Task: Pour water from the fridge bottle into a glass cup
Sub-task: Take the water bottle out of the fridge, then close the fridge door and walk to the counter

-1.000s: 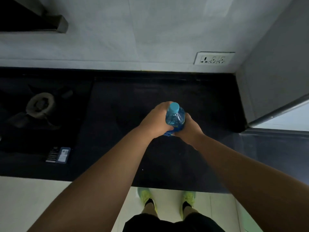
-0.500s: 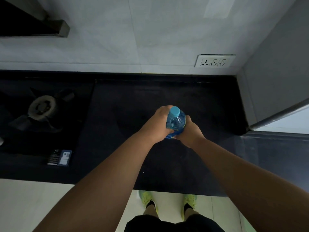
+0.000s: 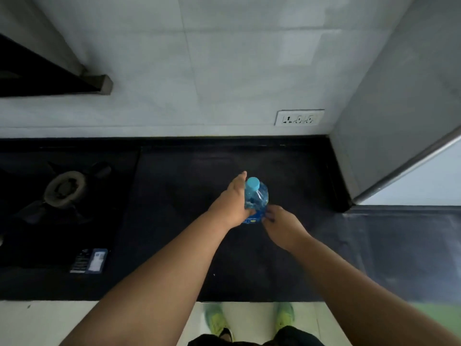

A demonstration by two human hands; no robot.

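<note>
1. Two bare hands meet at one bottle (image 3: pixel 257 196) on the counter (image 3: pixel 174 221), right of centre.
2. Bottle: clear blue-tinted plastic, rounded shoulders, smooth light-blue screw cap (image 3: pixel 253 183) in place; a blue label band with a yellow mark low on the body. It stands upright on the counter.
3. Counter: black, matte, faintly speckled stone; straight near edge over pale floor tile.
4. Left hand (image 3: pixel 232 203): grip wraps the bottle's left side, thumb extended up beside the cap.
5. Right hand (image 3: pixel 279 223): fingers loosely bent, fingertips at the label's lower right edge; grip released, not wrapped round the body.
6. Far wall: pale, smooth tile; white rectangular socket plate (image 3: pixel 300 117) at the right.
7. Left: black stove (image 3: pixel 62 191) with a round grey metal burner ring; a small dark-and-blue printed sticker (image 3: pixel 89 261) near its front edge.
8. Right: grey fridge side panel (image 3: pixel 399 108) with a metallic edge strip.
9. Versus 0.5 s ago: the right hand then clasped the bottle's right side; now it has slid off and nearer. Left thumb has lifted straight. More of the bottle's body is exposed. Bottle position on the counter is about unchanged.
</note>
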